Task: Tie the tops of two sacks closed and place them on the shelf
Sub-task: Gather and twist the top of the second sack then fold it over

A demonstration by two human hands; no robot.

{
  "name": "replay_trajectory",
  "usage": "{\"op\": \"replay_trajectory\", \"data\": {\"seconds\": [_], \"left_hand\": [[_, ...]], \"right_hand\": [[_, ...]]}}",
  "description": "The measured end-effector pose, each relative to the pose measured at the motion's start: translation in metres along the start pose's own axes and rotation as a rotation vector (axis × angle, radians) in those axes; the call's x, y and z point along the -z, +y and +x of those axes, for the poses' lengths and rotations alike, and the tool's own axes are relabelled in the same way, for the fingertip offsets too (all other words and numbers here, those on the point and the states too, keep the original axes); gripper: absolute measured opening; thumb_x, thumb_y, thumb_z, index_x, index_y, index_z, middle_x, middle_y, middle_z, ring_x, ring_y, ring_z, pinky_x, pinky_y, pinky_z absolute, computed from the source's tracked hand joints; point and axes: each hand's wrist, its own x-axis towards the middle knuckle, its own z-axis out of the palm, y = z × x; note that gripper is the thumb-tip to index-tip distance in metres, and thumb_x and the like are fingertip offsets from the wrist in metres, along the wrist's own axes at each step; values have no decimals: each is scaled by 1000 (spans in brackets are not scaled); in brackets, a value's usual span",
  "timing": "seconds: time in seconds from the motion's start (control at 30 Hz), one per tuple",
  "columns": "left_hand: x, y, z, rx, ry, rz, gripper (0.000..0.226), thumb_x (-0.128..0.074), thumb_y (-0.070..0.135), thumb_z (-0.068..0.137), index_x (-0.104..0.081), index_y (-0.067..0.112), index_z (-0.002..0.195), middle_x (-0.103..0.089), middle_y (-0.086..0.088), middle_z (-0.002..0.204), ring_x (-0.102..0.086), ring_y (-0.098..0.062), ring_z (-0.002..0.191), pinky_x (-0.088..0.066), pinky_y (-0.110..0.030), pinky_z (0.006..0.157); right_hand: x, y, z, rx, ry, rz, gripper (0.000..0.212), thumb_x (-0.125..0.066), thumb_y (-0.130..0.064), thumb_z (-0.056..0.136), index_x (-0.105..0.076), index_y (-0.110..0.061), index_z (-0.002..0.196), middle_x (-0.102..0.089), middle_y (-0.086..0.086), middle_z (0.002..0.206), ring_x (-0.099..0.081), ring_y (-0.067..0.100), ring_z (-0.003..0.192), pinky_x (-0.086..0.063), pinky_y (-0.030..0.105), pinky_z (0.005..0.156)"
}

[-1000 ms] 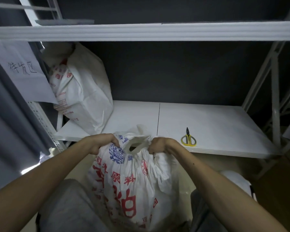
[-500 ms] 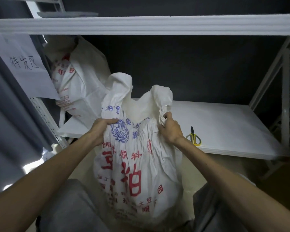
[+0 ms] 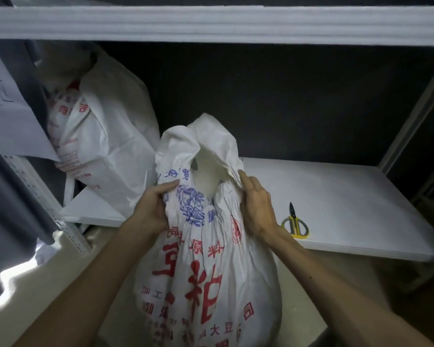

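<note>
The view is filled by a white rack. Its shelf board (image 3: 336,196) runs from 9 to 3 o'clock, and its front edge is seen slanting down toward 4 o'clock. An upper beam (image 3: 211,23) is stretched across 12 o'clock, so the bay is bounded above. Bare board is left open from the centre out to the right post (image 3: 411,116) at 2 o'clock.

A printed sack (image 3: 206,271), white with red and blue lettering, is held upright at the centre, in front of the board's front edge. Its belly hangs toward 6 o'clock, where the base is cut off by the frame. Its mouth is flared open above the gathered neck, with no tie seen on it.

A second sack (image 3: 110,146) is stood on the board's left end at 10 o'clock, leaned against the left side of the bay. Its right flank lies just beside the held sack's mouth.

A grey cloth (image 3: 10,196) is hung at 9 o'clock, beside a perforated post (image 3: 48,201). A paper sheet (image 3: 8,121) is seen above the cloth.

The neck is gripped from the 9 o'clock side by the left hand (image 3: 153,209), with the thumb laid on the front and the fingers curled into the fabric. The 3 o'clock side is clasped by the right hand (image 3: 256,206), its fingers wrapped over the bunched cloth.

Yellow-handled scissors (image 3: 295,222) are laid near the board's front edge, just beside the right wrist.
</note>
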Motion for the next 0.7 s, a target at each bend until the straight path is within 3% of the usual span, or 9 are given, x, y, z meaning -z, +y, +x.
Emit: {"op": "replay_trajectory", "data": {"seconds": [0.07, 0.13, 0.27, 0.33, 0.4, 0.47, 0.57, 0.7], "left_hand": [[-3, 1, 3, 100, -23, -12, 27, -57, 15, 91, -71, 2, 110, -73, -17, 107, -73, -32, 92, -55, -41, 80], [-6, -5, 6, 173, -43, 21, 23, -58, 14, 92, -75, 2, 101, -75, -17, 101, -75, -31, 84, -57, -39, 73], [-14, -18, 9, 266, -96, 138, 49, -68, 13, 78, -64, 0, 125, -67, -21, 122, -71, -35, 97, -59, -43, 77], [-15, -20, 8, 283, -102, 163, 56, -72, 13, 73, -63, 1, 126, -68, -21, 121, -70, -35, 99, -59, -44, 77], [-16, -22, 6, 297, -116, 192, 52, -73, 15, 71, -66, 3, 121, -72, -19, 113, -73, -33, 91, -60, -42, 72], [-17, -27, 3, 301, -136, 228, 45, -73, 17, 73, -69, 5, 115, -73, -18, 112, -73, -32, 91, -59, -42, 77], [-21, -34, -1, 315, -120, 204, 42, -72, 11, 74, -69, 3, 115, -71, -20, 114, -71, -35, 98, -53, -49, 91], [-20, -37, -1, 333, -52, 94, 49, -72, 11, 72, -68, 3, 119, -69, -20, 119, -67, -36, 106, -50, -51, 93]], "right_hand": [[-2, -4, 1, -11, -20, 138, 57, -41, -4, 96, -31, -21, 149, -46, 6, 130, -50, 26, 109, -43, 36, 100], [-1, -8, -1, -3, -61, 260, 55, -41, -7, 97, -31, -23, 149, -43, 1, 123, -44, 14, 108, -37, 24, 98], [-1, -4, -1, -5, 3, 366, 55, -45, 3, 93, -37, -11, 145, -50, 7, 126, -48, 17, 114, -34, 15, 95], [3, 0, -1, -61, 47, 451, 50, -44, 1, 96, -36, -8, 144, -54, 4, 130, -52, 16, 115, -39, 14, 95], [8, 1, -3, -120, 49, 513, 47, -42, -1, 98, -34, -8, 144, -56, -2, 123, -53, 11, 107, -40, 6, 84], [8, 1, -6, -156, 29, 531, 43, -41, -2, 99, -37, -8, 142, -55, -4, 119, -52, 9, 105, -38, 7, 80], [6, 3, -5, -194, 19, 552, 30, -44, -9, 101, -51, -9, 130, -64, 0, 113, -60, 15, 101, -43, 18, 80], [14, 7, -2, -175, 21, 401, 25, -41, -21, 104, -53, -8, 122, -65, 3, 99, -58, 16, 84, -40, 12, 65]]}}
